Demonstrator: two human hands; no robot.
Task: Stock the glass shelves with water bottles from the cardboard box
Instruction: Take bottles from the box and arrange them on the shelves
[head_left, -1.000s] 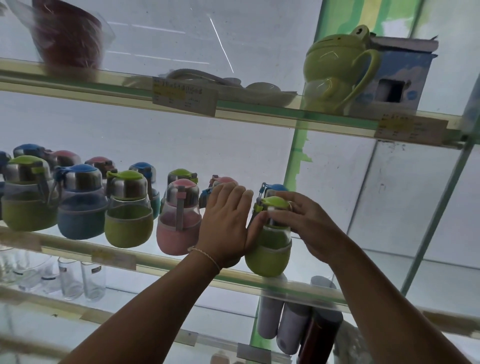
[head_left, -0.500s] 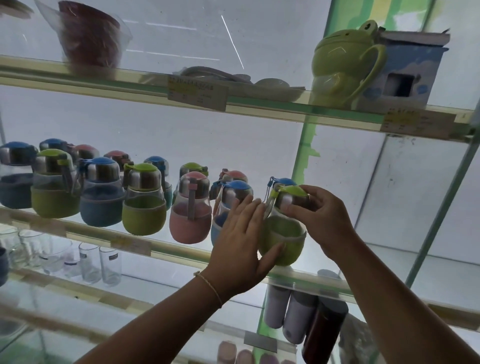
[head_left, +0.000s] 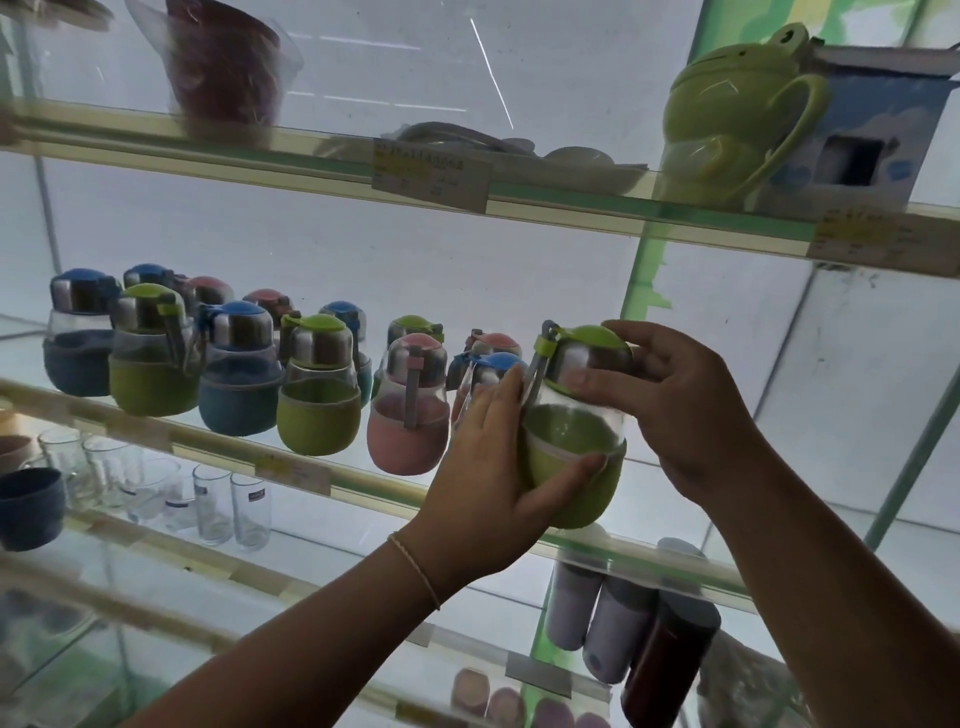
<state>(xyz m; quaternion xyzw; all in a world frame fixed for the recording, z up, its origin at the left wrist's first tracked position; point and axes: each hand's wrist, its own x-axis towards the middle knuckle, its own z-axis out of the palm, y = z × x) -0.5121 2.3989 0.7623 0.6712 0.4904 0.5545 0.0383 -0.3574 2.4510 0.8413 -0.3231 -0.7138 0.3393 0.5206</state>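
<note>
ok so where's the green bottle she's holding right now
In the head view the green bottle is right of centre at the middle glass shelf, held between the left hand and right hand, just right of the blue-capped bottle.

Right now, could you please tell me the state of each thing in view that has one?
Green bottle: lid on, tilted, held at the shelf's front edge.
Left hand: grip curled round the green bottle's sleeve.
Right hand: grip curled round the green bottle's cap.
Pink bottle: upright on the shelf, capped.
Blue bottle: capped, behind the left hand.
Drinking glasses: upright, empty, one shelf lower.
Frog mug: upright, top shelf.
</note>
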